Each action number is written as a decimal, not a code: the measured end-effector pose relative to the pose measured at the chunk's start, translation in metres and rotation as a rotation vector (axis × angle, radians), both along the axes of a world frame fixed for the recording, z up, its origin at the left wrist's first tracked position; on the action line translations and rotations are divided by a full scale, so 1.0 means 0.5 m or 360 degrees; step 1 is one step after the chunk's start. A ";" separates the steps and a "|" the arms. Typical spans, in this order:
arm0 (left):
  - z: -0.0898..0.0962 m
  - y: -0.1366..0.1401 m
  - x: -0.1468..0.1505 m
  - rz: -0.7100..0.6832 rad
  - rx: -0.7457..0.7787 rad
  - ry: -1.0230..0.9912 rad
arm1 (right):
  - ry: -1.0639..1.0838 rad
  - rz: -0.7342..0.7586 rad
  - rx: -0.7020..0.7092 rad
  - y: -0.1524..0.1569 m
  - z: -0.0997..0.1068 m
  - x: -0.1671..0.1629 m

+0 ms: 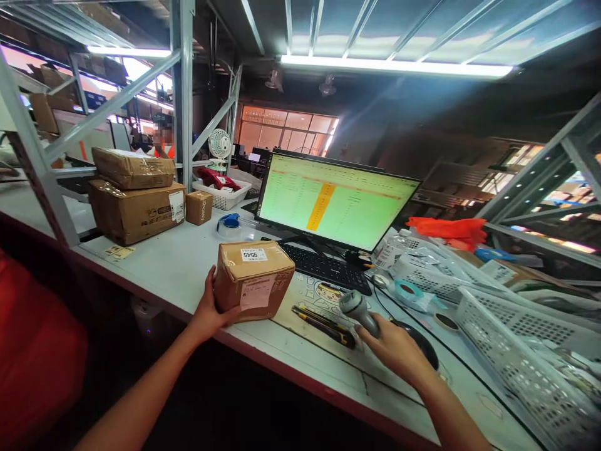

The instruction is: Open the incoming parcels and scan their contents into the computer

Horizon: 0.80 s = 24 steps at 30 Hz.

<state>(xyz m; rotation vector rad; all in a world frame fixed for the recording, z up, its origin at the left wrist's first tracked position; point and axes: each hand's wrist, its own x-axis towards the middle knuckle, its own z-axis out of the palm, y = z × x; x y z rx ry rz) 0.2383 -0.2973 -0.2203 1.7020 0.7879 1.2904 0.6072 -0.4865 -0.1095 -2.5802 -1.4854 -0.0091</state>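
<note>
My left hand (213, 313) grips the near left side of a taped cardboard box (230, 275), its thumb on the front face by a white label. A second label with printed digits sits on the box's top. In my right hand (392, 344) is a grey handheld barcode scanner (357, 310), its head pointing toward the box. Between the two lie utility knives (328, 329), black and yellow, on a printed desk mat (298, 297). Behind them stand a black keyboard (323, 266) and a lit monitor (338, 200). Just beyond my right hand is a dark rounded object, partly hidden.
Two stacked cardboard boxes (134, 213) and a small box (199, 208) stand at the left. A blue tape dispenser (228, 222) lies behind the held box. White plastic baskets (511, 351) crowd the right side. Metal shelf posts (186, 94) frame the bench; a person (163, 138) is farther back.
</note>
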 end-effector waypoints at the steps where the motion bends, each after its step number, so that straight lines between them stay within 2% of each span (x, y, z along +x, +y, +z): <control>1: -0.008 0.001 -0.002 -0.0026 -0.0057 0.0020 | 0.0082 0.0137 0.0068 -0.021 0.023 -0.022; 3: -0.014 0.001 -0.004 -0.0033 -0.0098 0.0050 | 0.0268 0.0491 0.0181 -0.066 0.066 -0.076; 5: -0.010 -0.003 -0.003 0.0002 -0.0092 0.0064 | 0.0443 0.0774 0.0171 -0.104 0.100 -0.137; 8: 0.001 -0.010 0.000 0.0052 -0.0075 0.0083 | 0.0605 0.0972 0.0047 -0.134 0.125 -0.214; 12: 0.002 -0.014 0.000 0.0050 -0.0073 0.0088 | 0.0591 0.1037 0.0005 -0.133 0.120 -0.256; 19: -0.014 -0.007 -0.002 0.0059 -0.0070 0.0122 | 0.0527 0.1071 0.0053 -0.129 0.114 -0.266; 22: -0.018 -0.007 -0.001 0.0087 -0.0070 0.0157 | 0.0550 0.1034 0.0119 -0.122 0.115 -0.249; 24: -0.019 -0.008 -0.001 0.0101 -0.0066 0.0163 | 0.0486 0.0931 0.0192 -0.101 0.106 -0.207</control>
